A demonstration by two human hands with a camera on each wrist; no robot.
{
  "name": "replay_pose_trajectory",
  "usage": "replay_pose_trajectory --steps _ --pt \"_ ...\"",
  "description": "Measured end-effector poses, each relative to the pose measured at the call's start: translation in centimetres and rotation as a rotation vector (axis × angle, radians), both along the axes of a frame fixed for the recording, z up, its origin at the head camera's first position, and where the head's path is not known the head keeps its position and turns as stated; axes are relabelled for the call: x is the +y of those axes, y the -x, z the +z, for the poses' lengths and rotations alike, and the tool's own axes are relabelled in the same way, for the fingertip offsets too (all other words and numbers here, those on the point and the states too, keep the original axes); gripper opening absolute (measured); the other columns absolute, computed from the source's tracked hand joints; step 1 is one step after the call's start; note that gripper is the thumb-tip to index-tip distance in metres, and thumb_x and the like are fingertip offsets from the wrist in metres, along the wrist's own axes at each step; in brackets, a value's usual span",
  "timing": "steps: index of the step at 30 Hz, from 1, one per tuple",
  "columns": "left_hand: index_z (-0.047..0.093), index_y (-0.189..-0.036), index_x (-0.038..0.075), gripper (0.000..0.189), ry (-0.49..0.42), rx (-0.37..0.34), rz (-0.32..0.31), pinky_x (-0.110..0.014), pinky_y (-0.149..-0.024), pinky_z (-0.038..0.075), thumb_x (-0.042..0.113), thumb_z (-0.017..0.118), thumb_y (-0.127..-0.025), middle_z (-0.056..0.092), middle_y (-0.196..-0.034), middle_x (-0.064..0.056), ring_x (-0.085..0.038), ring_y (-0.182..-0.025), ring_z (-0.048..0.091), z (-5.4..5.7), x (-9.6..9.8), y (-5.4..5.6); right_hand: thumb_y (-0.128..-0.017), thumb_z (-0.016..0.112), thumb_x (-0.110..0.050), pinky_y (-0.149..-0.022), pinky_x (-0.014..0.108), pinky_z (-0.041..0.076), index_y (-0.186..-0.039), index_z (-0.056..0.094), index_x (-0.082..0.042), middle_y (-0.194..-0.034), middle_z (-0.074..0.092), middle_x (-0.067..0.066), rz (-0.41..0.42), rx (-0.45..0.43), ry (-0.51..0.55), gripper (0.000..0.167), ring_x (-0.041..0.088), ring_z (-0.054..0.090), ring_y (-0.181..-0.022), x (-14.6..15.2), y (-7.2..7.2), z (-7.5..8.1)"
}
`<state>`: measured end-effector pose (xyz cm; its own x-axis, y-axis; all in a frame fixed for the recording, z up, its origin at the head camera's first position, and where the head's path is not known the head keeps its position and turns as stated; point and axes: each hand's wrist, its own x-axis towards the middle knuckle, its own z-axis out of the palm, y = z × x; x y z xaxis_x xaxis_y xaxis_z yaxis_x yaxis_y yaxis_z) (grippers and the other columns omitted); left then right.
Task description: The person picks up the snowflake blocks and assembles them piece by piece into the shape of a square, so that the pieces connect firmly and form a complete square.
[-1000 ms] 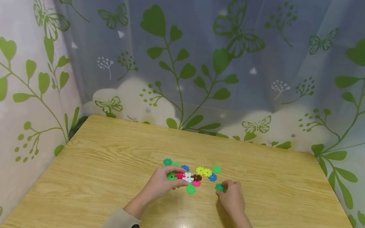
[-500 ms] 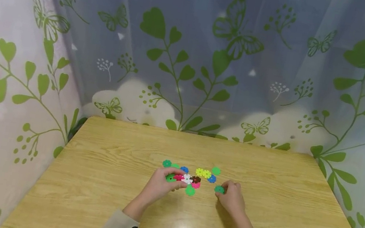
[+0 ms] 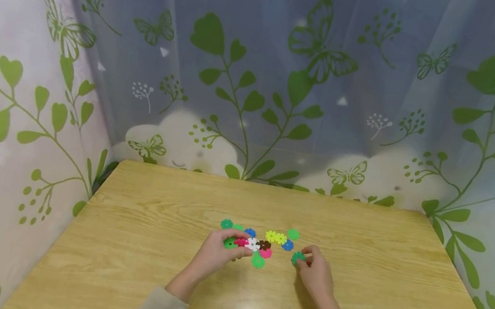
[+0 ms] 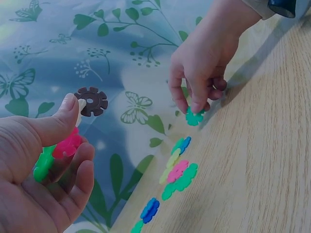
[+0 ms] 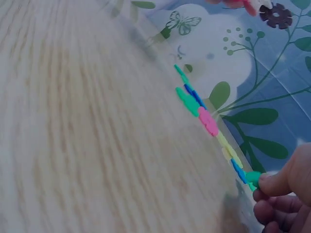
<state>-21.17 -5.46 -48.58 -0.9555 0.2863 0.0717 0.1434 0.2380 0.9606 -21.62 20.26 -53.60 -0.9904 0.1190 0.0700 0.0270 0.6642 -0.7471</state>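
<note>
My left hand (image 3: 212, 253) grips a short chain of joined snowflake discs above the table. In it are a green disc (image 4: 43, 164), a pink disc (image 4: 67, 144), a white disc (image 3: 252, 244) and a brown disc (image 4: 93, 102) at the free end. My right hand (image 3: 317, 276) pinches a teal-green snowflake disc (image 3: 297, 258) between thumb and fingers, to the right of the chain and apart from it. In the right wrist view, the thumb covers part of that teal-green disc (image 5: 253, 177).
Loose discs lie on the wooden table (image 3: 141, 224) between and beyond the hands: yellow discs (image 3: 275, 236), a blue disc (image 3: 288, 245), a light green disc (image 3: 293, 234), a pink disc (image 3: 266, 254), a green disc (image 3: 258, 261) and a teal disc (image 3: 227, 224). A printed curtain (image 3: 262, 69) stands behind.
The teal-green disc has turned slightly in my right fingers and shows more of its face. My left hand keeps its hold on the chain, nearly still.
</note>
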Motion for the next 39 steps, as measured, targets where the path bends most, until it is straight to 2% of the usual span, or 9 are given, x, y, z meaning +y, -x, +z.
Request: replay_pose_trajectory --steps 6,11,13,18,22,27,30,34,39 --pt "0.067 -0.109 0.012 0.042 0.003 0.006 0.004 -0.05 -0.066 0.055 0.036 0.076 -0.076 0.063 -0.085 0.0 -0.024 -0.072 0.061 -0.3 0.0 0.0 -0.087 0.063 -0.004 -0.051 0.024 0.044 -0.106 0.06 -0.003 -0.081 0.056 0.009 -0.012 0.079 0.159 0.019 0.019 0.05 -0.07 -0.1 -0.2 0.2" --pt "0.067 -0.109 0.012 0.041 -0.001 -0.003 0.005 -0.051 -0.066 0.055 0.035 0.076 -0.076 0.063 -0.086 -0.001 -0.032 -0.075 0.061 -0.5 0.0 0.0 -0.085 0.065 0.001 -0.051 0.022 0.044 -0.105 0.062 -0.001 -0.077 0.058 0.009 0.027 0.172 0.22 0.02 0.017 0.051 -0.066 -0.5 -0.6 1.0" --pt "0.067 -0.109 0.012 0.041 0.002 -0.003 0.005 -0.05 -0.066 0.055 0.034 0.076 -0.076 0.063 -0.087 -0.001 -0.031 -0.075 0.061 -0.5 0.0 0.0 -0.085 0.065 0.002 -0.049 0.021 0.043 -0.105 0.062 0.0 -0.075 0.057 0.009 0.044 0.189 0.239 0.02 0.015 0.051 -0.063 -0.7 -0.8 1.4" --pt "0.067 -0.11 0.012 0.042 0.019 0.003 0.01 -0.047 -0.066 0.056 0.034 0.076 -0.076 0.063 -0.092 -0.001 -0.021 -0.072 0.061 -0.5 0.0 0.0 -0.086 0.063 0.003 -0.045 0.021 0.044 -0.105 0.061 0.002 -0.074 0.055 0.01 0.091 0.194 0.336 0.02 0.014 0.049 -0.055 -1.3 -1.3 2.3" --pt "0.067 -0.11 0.012 0.041 0.031 0.013 0.022 -0.043 -0.064 0.057 0.033 0.076 -0.076 0.064 -0.095 0.0 -0.017 -0.07 0.06 -0.3 -0.1 0.1 -0.087 0.06 0.005 -0.046 0.026 0.048 -0.106 0.059 0.004 -0.075 0.056 0.017 0.166 0.215 0.417 0.019 0.021 0.051 -0.054 -2.0 -1.6 3.5" --pt "0.067 -0.11 0.012 0.039 0.025 0.028 0.011 -0.045 -0.065 0.057 0.03 0.076 -0.077 0.064 -0.093 0.0 -0.02 -0.071 0.061 -0.1 0.0 0.2 -0.086 0.057 0.011 -0.046 0.026 0.048 -0.104 0.058 0.009 -0.075 0.056 0.025 0.213 0.23 0.459 0.018 0.031 0.051 -0.054 -3.2 -2.8 6.0" --pt "0.066 -0.111 0.011 0.039 0.025 0.033 0.013 -0.046 -0.065 0.057 0.028 0.076 -0.077 0.064 -0.096 0.0 -0.019 -0.071 0.061 0.0 0.0 0.2 -0.086 0.056 0.013 -0.045 0.023 0.046 -0.104 0.057 0.011 -0.075 0.056 0.026 0.222 0.232 0.462 0.018 0.03 0.051 -0.053 -3.8 -3.4 7.1" --pt "0.066 -0.112 0.01 0.039 0.034 0.033 0.019 -0.043 -0.066 0.057 0.027 0.075 -0.078 0.064 -0.101 -0.001 -0.015 -0.07 0.061 0.0 0.1 0.1 -0.086 0.057 0.012 -0.046 0.021 0.046 -0.104 0.057 0.012 -0.076 0.056 0.027 0.212 0.223 0.478 0.018 0.025 0.052 -0.053 -4.2 -3.7 7.5" --pt "0.065 -0.112 0.009 0.04 0.029 0.035 0.012 -0.045 -0.067 0.057 0.027 0.075 -0.078 0.064 -0.1 -0.001 -0.014 -0.07 0.061 0.1 0.1 0.1 -0.086 0.057 0.011 -0.048 0.025 0.049 -0.105 0.057 0.011 -0.077 0.056 0.028 0.213 0.229 0.513 0.019 0.029 0.052 -0.055 -4.7 -3.7 7.4"
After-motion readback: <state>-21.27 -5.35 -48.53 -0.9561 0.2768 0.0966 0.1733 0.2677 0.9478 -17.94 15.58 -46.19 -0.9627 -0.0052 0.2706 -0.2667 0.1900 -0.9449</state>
